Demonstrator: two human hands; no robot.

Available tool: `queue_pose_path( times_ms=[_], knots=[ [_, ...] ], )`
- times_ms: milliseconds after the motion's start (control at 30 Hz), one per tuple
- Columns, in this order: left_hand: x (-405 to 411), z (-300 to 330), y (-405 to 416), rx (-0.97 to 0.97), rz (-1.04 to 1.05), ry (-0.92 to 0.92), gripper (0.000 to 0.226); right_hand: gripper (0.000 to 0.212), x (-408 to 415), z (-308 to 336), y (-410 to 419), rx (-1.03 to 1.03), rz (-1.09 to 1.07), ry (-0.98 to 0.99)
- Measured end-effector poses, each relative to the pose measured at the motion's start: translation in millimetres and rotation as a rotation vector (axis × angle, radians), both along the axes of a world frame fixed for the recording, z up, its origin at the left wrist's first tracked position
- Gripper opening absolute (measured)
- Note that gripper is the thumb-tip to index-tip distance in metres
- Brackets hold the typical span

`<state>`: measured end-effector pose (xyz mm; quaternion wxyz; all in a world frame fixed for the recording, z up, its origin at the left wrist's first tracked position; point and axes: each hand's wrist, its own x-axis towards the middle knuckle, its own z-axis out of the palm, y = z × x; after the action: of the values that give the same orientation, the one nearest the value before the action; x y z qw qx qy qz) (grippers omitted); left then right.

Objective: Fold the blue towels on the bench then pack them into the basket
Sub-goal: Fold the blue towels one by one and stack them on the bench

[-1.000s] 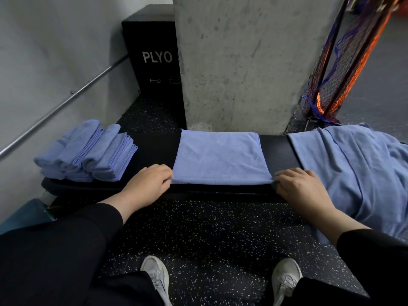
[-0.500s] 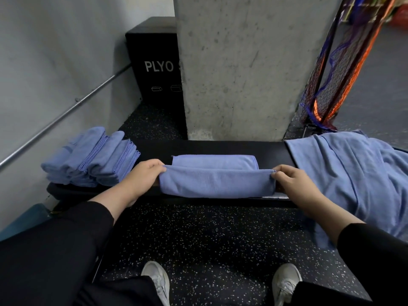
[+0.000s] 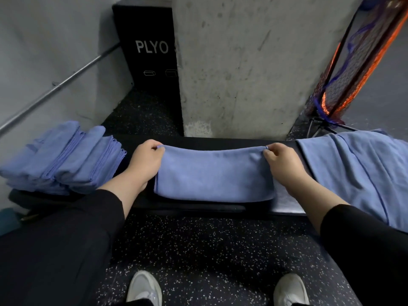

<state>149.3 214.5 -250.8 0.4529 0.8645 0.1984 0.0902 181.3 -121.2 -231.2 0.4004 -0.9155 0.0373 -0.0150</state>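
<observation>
While we pinch the two far corners of the towel (image 3: 213,173) on the bench (image 3: 189,207), our left hand (image 3: 144,163) and right hand (image 3: 283,165) each close thumb and fingertips on an edge, so neither hand is free. Between our hands the cloth lies doubled over, its near fold just short of the bench's front edge, and we judge this fold nearly laid but not yet pressed flat. Beyond our left hand, close beside the wrist, sits a stack of folded towels (image 3: 64,157), several deep, which tells us a good share of the folding is done. Past our right hand a heap of unfolded towels (image 3: 357,171) drapes over the bench end and hangs down, so more folding remains; how many lie in it we cannot tell. We see no basket for certain, only a dark teal shape low beside our left sleeve, so packing looks wholly undone.
</observation>
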Motion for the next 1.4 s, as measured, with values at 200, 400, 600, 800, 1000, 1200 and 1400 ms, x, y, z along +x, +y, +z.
queue_pose_path(
  times_ms=[200,400,600,800,1000,1200,1400],
  knots=[
    [15,-14,-11,0.494,-0.128,0.097,0.044,0.053,17,-23,10,-0.397,-0.079,0.062],
    [3,-29,-36,0.716,-0.532,-0.031,0.050,0.038,-9,-20,59,-0.379,0.176,-0.285],
    [-17,-44,-32,0.781,-0.683,0.188,0.063,0.064,-36,-62,76,-0.621,0.387,0.064],
    [-23,-43,-17,0.757,-0.688,0.239,0.066,0.072,-30,-61,66,-0.685,0.444,0.026],
    [-35,-36,3,0.692,-0.631,0.206,0.055,0.068,-13,-56,54,-0.649,0.486,-0.022],
    [-55,-32,8,0.730,-0.607,0.145,0.045,0.040,-35,-34,93,-0.639,0.431,-0.138],
    [-63,-23,19,0.644,-0.557,0.025,0.024,0.060,-104,-42,144,-0.572,0.420,0.025]
  ],
)
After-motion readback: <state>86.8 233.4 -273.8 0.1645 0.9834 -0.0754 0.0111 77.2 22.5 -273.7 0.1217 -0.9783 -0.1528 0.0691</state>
